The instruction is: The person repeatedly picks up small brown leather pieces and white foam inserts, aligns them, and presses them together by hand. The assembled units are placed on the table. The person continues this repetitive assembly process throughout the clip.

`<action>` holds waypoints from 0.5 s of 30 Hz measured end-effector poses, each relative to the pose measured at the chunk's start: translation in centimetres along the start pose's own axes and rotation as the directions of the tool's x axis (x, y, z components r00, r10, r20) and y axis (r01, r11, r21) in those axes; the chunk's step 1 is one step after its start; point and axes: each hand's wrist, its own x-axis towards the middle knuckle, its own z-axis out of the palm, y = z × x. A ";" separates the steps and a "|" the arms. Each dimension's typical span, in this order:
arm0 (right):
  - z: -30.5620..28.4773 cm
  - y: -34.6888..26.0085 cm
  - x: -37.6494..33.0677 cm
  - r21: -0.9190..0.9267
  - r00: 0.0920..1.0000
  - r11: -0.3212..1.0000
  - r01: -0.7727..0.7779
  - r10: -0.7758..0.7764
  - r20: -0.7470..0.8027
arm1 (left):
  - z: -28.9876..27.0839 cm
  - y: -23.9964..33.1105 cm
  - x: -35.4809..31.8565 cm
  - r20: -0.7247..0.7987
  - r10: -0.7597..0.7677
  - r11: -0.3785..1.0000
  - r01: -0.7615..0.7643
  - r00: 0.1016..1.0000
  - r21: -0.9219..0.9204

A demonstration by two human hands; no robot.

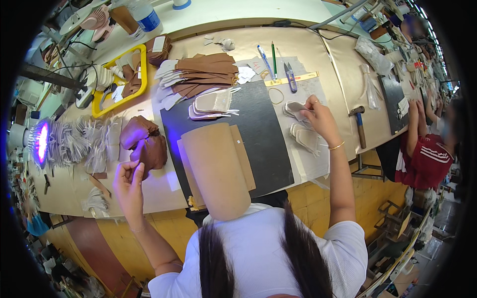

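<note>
Item: grey cut piece (296,110), a thin shaped panel of soft sheet material, lying at the right of the counter (318,54) just beyond the black cutting mat (258,134). The right hand (320,119) rests on it, fingers curled and pinching its right edge. A second stack of pale pieces (307,138) lies just nearer, touching the same light sheet. Handling, judged: very light, limp, likely to bend or fold if lifted by one corner; best taken by an edge between thumb and fingers, or slid flat. Not fragile, not slippery. The left hand (130,181) is raised at the near left, fingertips closed narrow on something too small to make out, close to the brown leather pieces (146,144). Also present: a tan board (218,169) on the mat, fanned brown strips (203,72) at the far side, a yellow tray (121,79), a hammer (358,126) to the right.
</note>
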 end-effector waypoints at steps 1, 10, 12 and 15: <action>-0.3 0.5 0.0 0.067 0.999 0.997 -0.035 0.033 0.027 | 0.8 1.7 -0.6 0.027 -0.036 0.997 0.038 0.999 -0.070; -1.5 -4.5 -0.8 0.605 0.984 0.791 -0.085 0.161 -0.073 | 6.1 5.2 -3.4 0.529 -0.247 0.864 0.432 0.812 -0.259; -1.7 -7.8 -2.0 0.674 0.993 0.736 -0.065 0.111 -0.026 | 6.4 3.9 -3.4 0.591 -0.283 0.811 0.517 0.755 -0.272; -0.5 -13.0 -4.2 0.742 0.986 0.668 -0.057 -0.077 0.146 | 6.0 3.4 -3.3 0.633 -0.299 0.762 0.578 0.714 -0.291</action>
